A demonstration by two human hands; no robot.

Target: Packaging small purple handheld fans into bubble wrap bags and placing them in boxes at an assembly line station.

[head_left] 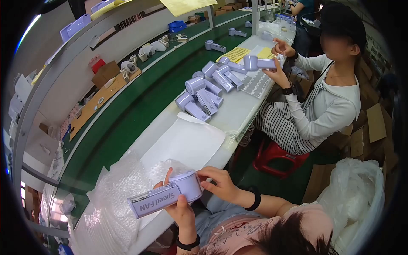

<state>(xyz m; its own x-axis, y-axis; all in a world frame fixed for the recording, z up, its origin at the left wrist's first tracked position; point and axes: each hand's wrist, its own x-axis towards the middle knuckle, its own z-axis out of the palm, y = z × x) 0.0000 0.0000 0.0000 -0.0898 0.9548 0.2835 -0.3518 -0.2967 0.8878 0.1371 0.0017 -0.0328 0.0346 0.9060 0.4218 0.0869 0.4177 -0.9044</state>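
Observation:
A light purple handheld fan [155, 200] is in my left hand [183, 212], above the near end of the table. The left thumb lies along the near side, and other fingers come up behind the handle. The round fan head [189, 185] points to the right. My right hand [220, 183] is at that head's right side, its thumb and fingertips bent close together in a pinch. Whatever is between those fingertips is too small to make out. Bubble wrap [112, 195] lies left of the fan, with a white sheet [185, 142] beyond it.
Several purple fans [206, 91] lie piled farther along the table. A co-worker [327, 93] on a red stool [280, 159] holds another fan [251, 63]. Left of the table runs a green conveyor belt [151, 87]. A large plastic bag [352, 195] stands at the right.

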